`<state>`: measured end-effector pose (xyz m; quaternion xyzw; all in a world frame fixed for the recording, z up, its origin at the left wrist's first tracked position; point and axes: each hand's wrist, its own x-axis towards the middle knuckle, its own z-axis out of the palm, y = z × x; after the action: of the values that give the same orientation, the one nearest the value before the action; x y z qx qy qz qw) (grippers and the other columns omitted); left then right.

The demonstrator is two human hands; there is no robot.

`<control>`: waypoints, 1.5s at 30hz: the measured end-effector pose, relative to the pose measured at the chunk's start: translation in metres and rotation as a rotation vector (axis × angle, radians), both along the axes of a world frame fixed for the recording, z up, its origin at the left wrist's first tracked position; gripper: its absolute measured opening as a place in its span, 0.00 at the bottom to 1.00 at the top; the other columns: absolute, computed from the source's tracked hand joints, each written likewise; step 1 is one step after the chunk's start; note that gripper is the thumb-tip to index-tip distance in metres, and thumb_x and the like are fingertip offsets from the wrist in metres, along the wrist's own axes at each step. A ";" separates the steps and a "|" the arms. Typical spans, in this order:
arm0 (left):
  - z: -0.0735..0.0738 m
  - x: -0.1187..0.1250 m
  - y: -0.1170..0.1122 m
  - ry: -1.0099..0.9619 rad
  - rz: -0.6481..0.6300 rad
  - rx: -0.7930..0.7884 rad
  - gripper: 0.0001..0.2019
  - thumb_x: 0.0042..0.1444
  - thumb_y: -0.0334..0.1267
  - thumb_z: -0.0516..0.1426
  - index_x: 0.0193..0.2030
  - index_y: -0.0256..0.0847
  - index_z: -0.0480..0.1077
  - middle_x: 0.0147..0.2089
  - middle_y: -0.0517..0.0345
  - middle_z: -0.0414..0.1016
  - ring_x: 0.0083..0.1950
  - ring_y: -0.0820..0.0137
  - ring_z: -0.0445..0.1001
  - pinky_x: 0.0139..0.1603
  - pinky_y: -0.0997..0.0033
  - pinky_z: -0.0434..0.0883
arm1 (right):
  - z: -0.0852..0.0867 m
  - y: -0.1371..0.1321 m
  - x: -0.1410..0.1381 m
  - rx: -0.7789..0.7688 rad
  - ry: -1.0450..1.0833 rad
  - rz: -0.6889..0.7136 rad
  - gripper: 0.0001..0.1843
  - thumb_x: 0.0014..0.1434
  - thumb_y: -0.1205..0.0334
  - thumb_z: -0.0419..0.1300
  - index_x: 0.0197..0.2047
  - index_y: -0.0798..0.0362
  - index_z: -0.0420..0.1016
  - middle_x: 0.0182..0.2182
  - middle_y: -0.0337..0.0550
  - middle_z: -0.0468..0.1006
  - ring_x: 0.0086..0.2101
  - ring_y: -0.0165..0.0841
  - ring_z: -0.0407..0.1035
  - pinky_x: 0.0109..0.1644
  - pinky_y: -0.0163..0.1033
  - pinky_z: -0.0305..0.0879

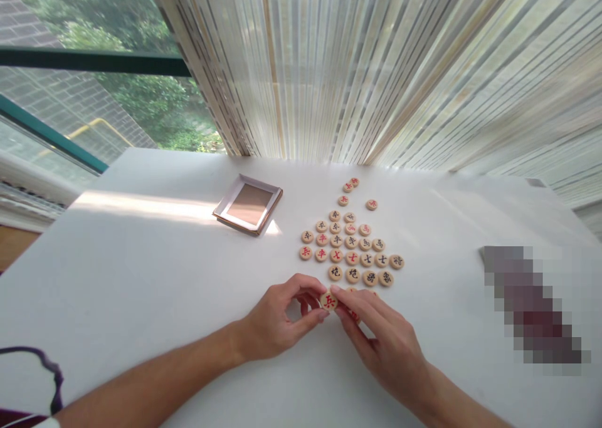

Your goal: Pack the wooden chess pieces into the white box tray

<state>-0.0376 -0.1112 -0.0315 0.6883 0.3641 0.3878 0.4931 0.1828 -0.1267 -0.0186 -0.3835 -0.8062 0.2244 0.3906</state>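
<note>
Between my two hands is a round wooden xiangqi piece (328,301) with a red character facing up. My left hand (282,315) pinches it from the left with thumb and forefinger. From the right, the fingers of my right hand (383,334) close on the same piece. Just beyond the hands lie rows of xiangqi pieces (352,257), some with red characters and some with black. A few red-marked pieces (352,292) are partly hidden beneath my right hand. Farther back, several red-marked pieces (343,200) lie loosely apart from the rows.
An open shallow box (224,218) with a pale rim sits left of the pieces on the white table (141,277). A blurred-out dark object (536,309) lies at the right. A striped curtain (320,71) hangs along the table's far edge, beside a window. A dark strap (51,371) shows at lower left.
</note>
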 end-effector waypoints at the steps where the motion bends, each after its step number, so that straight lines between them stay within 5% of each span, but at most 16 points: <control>1: 0.000 0.000 0.000 0.005 0.000 0.006 0.15 0.62 0.31 0.63 0.54 0.42 0.67 0.43 0.57 0.79 0.38 0.75 0.78 0.42 0.76 0.78 | 0.000 0.000 0.000 0.001 0.003 -0.002 0.22 0.67 0.73 0.59 0.63 0.51 0.69 0.45 0.47 0.82 0.42 0.35 0.78 0.47 0.38 0.74; 21: 0.004 -0.001 0.000 0.029 -0.032 0.117 0.16 0.59 0.28 0.64 0.53 0.43 0.70 0.42 0.58 0.79 0.35 0.76 0.77 0.40 0.77 0.77 | 0.007 0.000 -0.001 -0.091 0.046 -0.007 0.13 0.66 0.72 0.59 0.52 0.50 0.72 0.36 0.40 0.81 0.33 0.30 0.75 0.40 0.34 0.71; 37: 0.003 0.005 0.003 0.102 -0.132 0.518 0.11 0.59 0.30 0.65 0.46 0.40 0.71 0.35 0.56 0.83 0.32 0.72 0.80 0.36 0.74 0.75 | 0.007 -0.003 -0.005 -0.172 0.064 -0.070 0.14 0.59 0.54 0.71 0.31 0.51 0.73 0.21 0.34 0.78 0.21 0.26 0.72 0.24 0.26 0.65; 45: 0.009 0.005 0.002 0.211 -0.022 0.543 0.12 0.54 0.30 0.65 0.43 0.41 0.70 0.29 0.62 0.78 0.27 0.73 0.76 0.31 0.73 0.71 | 0.010 -0.003 -0.004 -0.188 0.035 -0.008 0.03 0.66 0.65 0.62 0.38 0.50 0.76 0.27 0.35 0.81 0.26 0.26 0.75 0.30 0.27 0.68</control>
<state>-0.0323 -0.1094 -0.0227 0.8355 0.2888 0.3921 0.2546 0.1787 -0.1298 -0.0085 -0.4178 -0.7731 0.3042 0.3678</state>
